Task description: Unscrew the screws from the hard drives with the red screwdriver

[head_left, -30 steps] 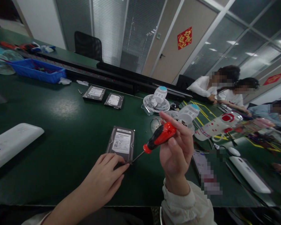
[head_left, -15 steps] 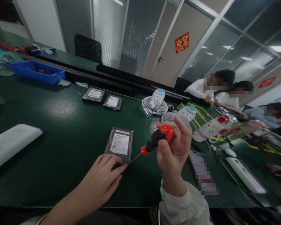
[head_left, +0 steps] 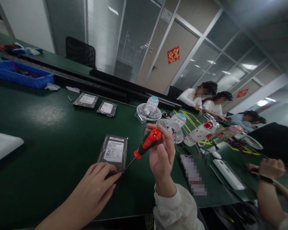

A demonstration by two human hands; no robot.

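A hard drive [head_left: 114, 150] with a white label lies flat on the green table in front of me. My left hand [head_left: 101, 180] grips its near end, index finger and thumb close to the near right corner. My right hand [head_left: 162, 156] holds a screwdriver [head_left: 148, 143] with a red and black handle, the handle's end against the fingers and the thumb loose beside it. The screwdriver slants down to the left, its tip at that same corner by my left fingertips. Whatever lies right under the tip is too small to make out.
Two more hard drives [head_left: 85, 100] lie farther back, near a blue bin [head_left: 21, 76]. White fans [head_left: 148, 110] stand beyond my right hand. A phone [head_left: 193, 175] and a white bar-shaped case [head_left: 229, 175] lie to the right, near another person's hand [head_left: 271, 168].
The view has swung to the right, so the table's things sit farther left. The screwdriver handle has turned, and my right fingers have shifted around it. My left hand stays on the hard drive.
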